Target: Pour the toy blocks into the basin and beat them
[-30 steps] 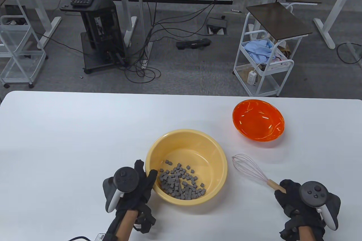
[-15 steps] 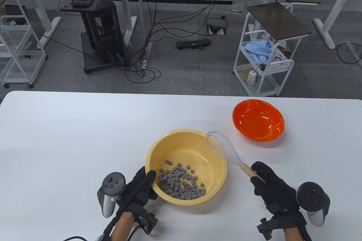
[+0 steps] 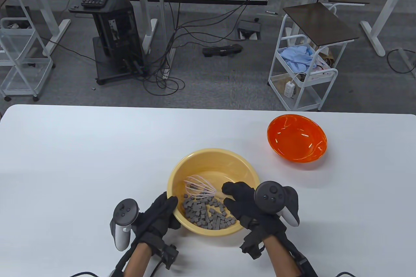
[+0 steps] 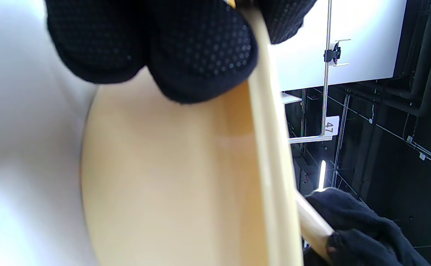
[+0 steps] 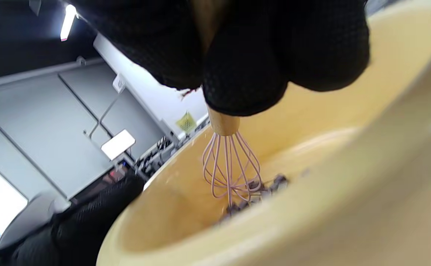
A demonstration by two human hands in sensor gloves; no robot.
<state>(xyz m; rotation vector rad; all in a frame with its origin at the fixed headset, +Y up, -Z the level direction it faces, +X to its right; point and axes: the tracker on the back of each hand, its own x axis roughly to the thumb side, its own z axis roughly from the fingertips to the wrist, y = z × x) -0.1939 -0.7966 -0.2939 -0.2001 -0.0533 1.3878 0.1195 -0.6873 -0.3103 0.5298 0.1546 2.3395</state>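
Near the tabletop's front edge, the blocks (image 3: 208, 213) already lie in the yellow basin (image 3: 214, 160); the left hand (image 3: 161, 215) grips its rim, the right hand (image 3: 242, 202) holds the whisk (image 3: 198, 187) among them. Beating looks barely begun.

Your two hands crowded the basin's (image 3: 214, 157) near rim; the orange bowl (image 3: 296, 142) stood well apart, with bare bench (image 3: 81, 160) between and left.

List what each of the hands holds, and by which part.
Right hand: whisk, by its wooden handle. Left hand: yellow basin, by its near rim.
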